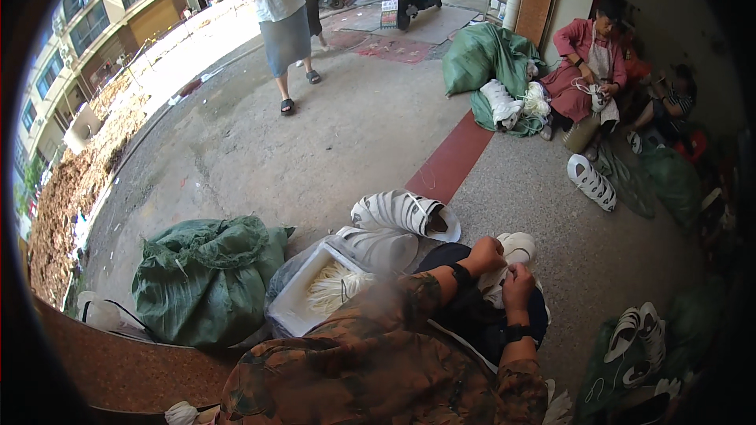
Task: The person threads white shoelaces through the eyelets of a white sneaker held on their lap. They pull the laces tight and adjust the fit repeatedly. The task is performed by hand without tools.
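Both hands are closed on the white shoe upper (510,256) lying on the lap: the left hand (486,254) pinches its near edge, the right hand (518,283) grips beside it. To work well, I think the upper should stay flat and tight. Left of the upper stands the white box (303,299) with pale laces (335,283).

1. Concrete floor (346,134): grey, with a red strip (453,161) running up the middle of the frame.
2. Green sack (205,279), lower left, full and crumpled.
3. White box (303,299) of pale laces, lower centre, beside the sack.
4. White shoe (405,212), centre, on its side.
5. Green sacks (488,59), upper right, with white shoes heaped against them.
6. Single white shoe (591,181), right, alone.
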{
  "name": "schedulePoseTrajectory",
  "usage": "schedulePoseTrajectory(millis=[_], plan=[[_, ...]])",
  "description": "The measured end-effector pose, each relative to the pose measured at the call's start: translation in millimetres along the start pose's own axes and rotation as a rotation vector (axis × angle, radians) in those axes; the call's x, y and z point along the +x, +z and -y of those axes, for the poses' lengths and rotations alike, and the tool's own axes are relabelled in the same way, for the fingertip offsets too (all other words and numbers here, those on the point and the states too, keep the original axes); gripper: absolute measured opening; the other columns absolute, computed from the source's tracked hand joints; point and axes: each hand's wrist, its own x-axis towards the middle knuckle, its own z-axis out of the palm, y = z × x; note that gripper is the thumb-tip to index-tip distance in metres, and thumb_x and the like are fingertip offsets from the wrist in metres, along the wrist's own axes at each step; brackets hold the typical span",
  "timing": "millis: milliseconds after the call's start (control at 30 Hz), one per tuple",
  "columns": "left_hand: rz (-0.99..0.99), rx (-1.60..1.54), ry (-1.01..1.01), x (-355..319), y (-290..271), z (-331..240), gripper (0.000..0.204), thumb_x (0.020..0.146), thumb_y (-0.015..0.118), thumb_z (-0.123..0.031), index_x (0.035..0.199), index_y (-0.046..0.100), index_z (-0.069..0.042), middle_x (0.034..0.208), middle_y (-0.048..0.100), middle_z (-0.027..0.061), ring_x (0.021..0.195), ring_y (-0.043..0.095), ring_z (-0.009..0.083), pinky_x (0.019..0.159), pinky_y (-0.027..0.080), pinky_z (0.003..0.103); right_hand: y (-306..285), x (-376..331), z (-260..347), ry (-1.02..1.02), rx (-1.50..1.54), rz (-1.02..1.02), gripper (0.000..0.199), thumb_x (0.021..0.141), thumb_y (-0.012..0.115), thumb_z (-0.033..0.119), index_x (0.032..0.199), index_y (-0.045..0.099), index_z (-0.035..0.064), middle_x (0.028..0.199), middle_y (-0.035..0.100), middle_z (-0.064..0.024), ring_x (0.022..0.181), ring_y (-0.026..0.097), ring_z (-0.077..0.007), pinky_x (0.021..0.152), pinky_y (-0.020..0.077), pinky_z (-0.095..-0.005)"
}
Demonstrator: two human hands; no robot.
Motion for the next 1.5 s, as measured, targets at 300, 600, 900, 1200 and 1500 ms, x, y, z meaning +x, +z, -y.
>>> schedulePoseTrajectory(millis=[300,600,900,1200,1500], plan=[[-0.075,0.231,0.154,-34,12,-16,0.018,0.073,0.06,-0.018,0.074,0.062,0.001,0.078,0.062,0.022,0.073,0.062,0.0384,0.067,0.049,0.044,3,-5,2,-0.006,-0.077,0.004,0.006,0.074,0.059,0.005,0.077,0.056,0.0002,0.076,0.057,-0.0196,0.076,0.055,-0.0406,0.067,0.0422,-0.0486],[0.103,0.357,0.146,-24,5,-25,0.019,0.071,0.062,-0.018,0.075,0.066,0.0,0.079,0.063,0.0213,0.077,0.062,0.0375,0.07,0.049,0.043,4,1,0,-0.002,-0.27,0.086,0.008,0.076,0.061,0.009,0.077,0.059,0.0012,0.078,0.06,-0.0195,0.075,0.059,-0.0389,0.065,0.0452,-0.0471],[0.136,0.152,0.199,-11,3,12,0.017,0.064,0.066,-0.016,0.076,0.068,-0.005,0.078,0.065,0.0176,0.076,0.063,0.0349,0.068,0.049,0.038,2,0,21,-0.085,-0.459,0.154,0.013,0.079,0.06,0.015,0.077,0.057,0.0029,0.076,0.06,-0.0152,0.076,0.059,-0.0339,0.07,0.044,-0.0456],[0.06,-0.13,0.028,-23,3,5,0.016,0.068,0.064,-0.013,0.08,0.07,-0.005,0.078,0.067,0.0155,0.074,0.065,0.0287,0.07,0.05,0.035,7,-4,13,-0.199,-0.553,0.137,0.009,0.079,0.052,0.008,0.079,0.058,0.0013,0.079,0.06,-0.0146,0.078,0.058,-0.0317,0.071,0.0436,-0.0432],[0.042,-0.074,0.028,-14,3,16,0.02,0.066,0.067,-0.016,0.078,0.064,0.0,0.075,0.064,0.017,0.071,0.063,0.0303,0.065,0.048,0.037,-28,1,29,-0.097,0.05,0.586,0.009,0.079,0.055,0.006,0.073,0.058,0.0014,0.071,0.059,-0.0082,0.067,0.056,-0.0219,0.063,0.0432,-0.0298]])
